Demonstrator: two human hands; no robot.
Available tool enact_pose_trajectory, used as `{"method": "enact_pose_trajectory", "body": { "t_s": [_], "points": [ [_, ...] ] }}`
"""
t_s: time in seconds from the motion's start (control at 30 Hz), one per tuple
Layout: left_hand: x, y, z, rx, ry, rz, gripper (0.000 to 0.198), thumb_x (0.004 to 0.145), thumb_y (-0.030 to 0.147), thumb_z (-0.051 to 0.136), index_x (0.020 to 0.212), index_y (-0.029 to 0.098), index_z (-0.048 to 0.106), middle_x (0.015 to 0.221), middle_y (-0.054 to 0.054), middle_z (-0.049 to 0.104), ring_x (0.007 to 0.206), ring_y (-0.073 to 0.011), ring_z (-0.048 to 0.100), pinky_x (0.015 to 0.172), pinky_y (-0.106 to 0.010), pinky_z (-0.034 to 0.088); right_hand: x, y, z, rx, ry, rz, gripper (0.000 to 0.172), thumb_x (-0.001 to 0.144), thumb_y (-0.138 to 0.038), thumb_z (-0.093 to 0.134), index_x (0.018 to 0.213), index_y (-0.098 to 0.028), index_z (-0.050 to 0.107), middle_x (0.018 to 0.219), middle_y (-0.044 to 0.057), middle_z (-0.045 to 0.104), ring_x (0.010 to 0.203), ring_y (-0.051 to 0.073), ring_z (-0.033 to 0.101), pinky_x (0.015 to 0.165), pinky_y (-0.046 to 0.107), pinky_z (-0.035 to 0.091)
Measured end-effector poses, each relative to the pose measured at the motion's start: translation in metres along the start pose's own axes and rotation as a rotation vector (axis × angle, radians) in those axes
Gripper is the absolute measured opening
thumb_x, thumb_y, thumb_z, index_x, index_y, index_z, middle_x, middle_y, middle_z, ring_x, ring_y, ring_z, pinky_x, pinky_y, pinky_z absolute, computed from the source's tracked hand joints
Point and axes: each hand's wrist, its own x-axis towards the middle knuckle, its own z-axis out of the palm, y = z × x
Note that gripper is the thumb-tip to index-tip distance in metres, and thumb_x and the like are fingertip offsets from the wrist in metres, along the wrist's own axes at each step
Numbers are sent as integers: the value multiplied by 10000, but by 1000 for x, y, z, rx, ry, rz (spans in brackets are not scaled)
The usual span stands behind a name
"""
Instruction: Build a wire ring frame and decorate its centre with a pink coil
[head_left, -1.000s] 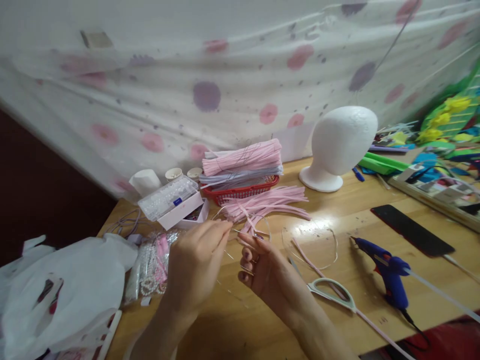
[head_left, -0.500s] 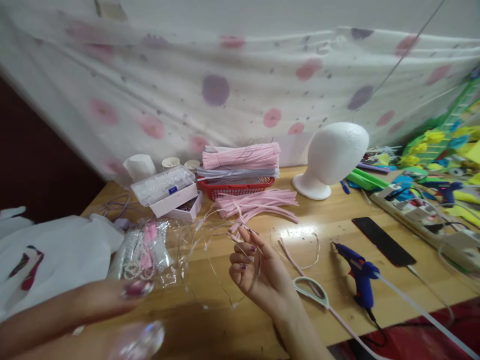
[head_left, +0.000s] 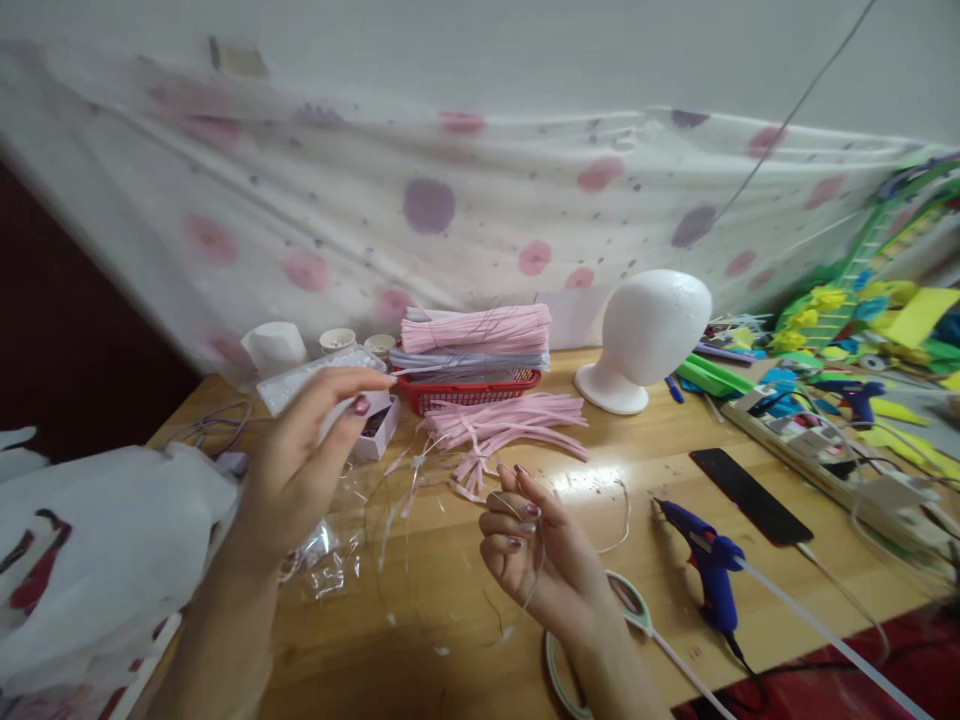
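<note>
My right hand (head_left: 544,555) is over the middle of the table with its fingers curled in, closed on a thin pale wire. The wire (head_left: 538,580) bends in a loose loop below the fingers. More fine strands with small white bits spread to the left of it, blurred. Raised at the left, my left hand (head_left: 311,450) has its index finger and thumb apart, with nothing visible between them. It covers part of a clear lidded box (head_left: 289,388). Behind my right hand lies a bundle of pink fuzzy stems (head_left: 517,425).
A red basket (head_left: 480,388) holds more stems. The white foam head (head_left: 652,335) stands behind a blue glue gun (head_left: 705,560) and black phone (head_left: 750,495). Pale-green loops (head_left: 634,605), like scissor handles, lie beside my right wrist. A power strip (head_left: 795,440) borders the right; a white bag (head_left: 112,570) sits left.
My left hand has moved from close to the camera at the lower left up and away over the boxes. My right hand has shifted slightly right, still holding the wire. The view has tilted up slightly.
</note>
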Motion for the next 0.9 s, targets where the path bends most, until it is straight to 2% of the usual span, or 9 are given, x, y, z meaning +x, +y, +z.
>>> {"method": "enact_pose_trajectory", "body": {
  "t_s": [0.07,0.2,0.3,0.4,0.57,0.73,0.9],
  "points": [
    [12,-18,3,-122,-62,-102,308,918,507,671,1068,261,778,1182,-41,743,1224,-265,616,1088,-329,443,0,-4,0,-3,-3,9,203,772,-115,858,878,-151,689,560,-108,470,507,48,478,527,166,429],
    [21,-56,22,-289,-200,-236,500,908,632,608,1001,179,800,1095,-131,776,1097,-291,694,1030,-411,507,4,-9,0,14,-22,19,144,811,-116,822,862,-157,694,568,-97,485,517,54,483,535,177,425],
    [19,-68,36,-410,-226,-276,476,908,608,628,1016,174,794,1083,-127,777,1086,-279,699,1014,-402,518,8,-12,0,28,-23,29,132,824,-114,807,833,-166,686,569,-93,501,521,53,489,541,177,425],
    [19,-71,46,-522,-199,-284,410,896,574,671,999,195,790,1125,-102,757,1128,-253,667,1039,-369,492,12,-15,3,32,-18,36,145,829,-110,800,826,-175,671,567,-100,499,521,47,491,546,167,429],
    [22,-71,54,-694,-160,-331,458,815,635,731,881,185,784,1001,-76,737,1054,-225,657,989,-350,519,15,-18,6,42,-48,37,160,853,-106,777,810,-178,641,567,-110,483,514,43,496,551,169,445],
    [21,-63,58,-823,-140,-400,385,738,538,845,810,174,743,908,-36,698,869,-179,662,836,-324,573,21,-19,5,21,-89,17,173,865,-124,770,795,-184,623,561,-112,501,511,39,506,555,168,455],
    [21,-63,57,-886,-145,-445,339,698,407,910,749,153,692,711,8,625,666,-106,594,668,-218,528,28,-20,7,-84,-93,-41,178,882,-144,751,775,-192,617,535,-128,510,498,10,517,524,120,432]
  ]
}}
